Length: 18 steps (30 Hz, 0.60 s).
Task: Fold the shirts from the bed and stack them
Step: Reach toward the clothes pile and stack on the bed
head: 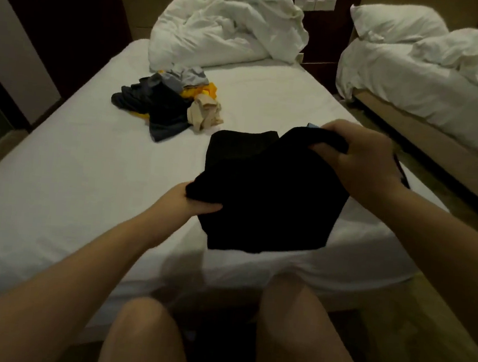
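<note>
Beyond our left hand, farther up the white bed (pixel 73 165), lies a crumpled pile of shirts (pixel 166 103) in navy, grey, yellow and beige. Our left hand (pixel 192 202) pinches the near corner of a black shirt (pixel 266 192), thumb on top. The shirt is plain, partly folded, and stretched between both hands over the bed's near edge. Our right hand (pixel 363 155) grips its far edge, fingers curled round bunched cloth.

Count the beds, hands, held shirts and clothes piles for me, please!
Beds: 2, the near bed and the other bed
Hands: 2, the left hand and the right hand
Held shirts: 1, the black shirt, gripped by both hands
Clothes piles: 1, the clothes pile
Total: 6
</note>
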Available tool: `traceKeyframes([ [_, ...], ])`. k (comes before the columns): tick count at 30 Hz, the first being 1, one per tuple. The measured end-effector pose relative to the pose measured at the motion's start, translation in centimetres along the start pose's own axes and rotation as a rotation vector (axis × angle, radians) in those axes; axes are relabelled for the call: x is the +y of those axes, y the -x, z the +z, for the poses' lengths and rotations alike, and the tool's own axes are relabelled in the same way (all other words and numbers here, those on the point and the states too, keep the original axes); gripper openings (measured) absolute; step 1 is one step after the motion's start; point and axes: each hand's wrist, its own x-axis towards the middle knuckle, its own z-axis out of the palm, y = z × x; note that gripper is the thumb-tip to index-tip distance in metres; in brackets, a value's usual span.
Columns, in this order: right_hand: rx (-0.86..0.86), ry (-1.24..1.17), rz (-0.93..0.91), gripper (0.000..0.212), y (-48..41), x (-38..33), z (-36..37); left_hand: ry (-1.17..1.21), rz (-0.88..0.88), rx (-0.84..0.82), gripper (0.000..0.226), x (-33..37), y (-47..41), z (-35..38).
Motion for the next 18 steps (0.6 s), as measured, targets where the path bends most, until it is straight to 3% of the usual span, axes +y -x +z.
traceKeyframes([
  [2,-0.007,-0.032,0.028,0.023,-2.6,1.4,1.4,0.316,-0.060,-0.148,0.081,-0.4,-2.8,-0.6],
  [6,-0.089,-0.036,0.005,0.023,-9.7,5.0,6.6,0.715,-0.264,-0.221,0.075,-2.7,-10.0,-2.3],
  [12,-0.253,0.095,0.095,0.023,-20.5,11.0,17.2,0.896,-0.403,-0.238,0.045,-6.2,-21.4,-6.6],
  [18,-0.426,0.203,0.218,0.025,-22.4,14.7,23.9,1.055,-0.378,-0.115,0.044,-9.8,-26.1,-7.3],
])
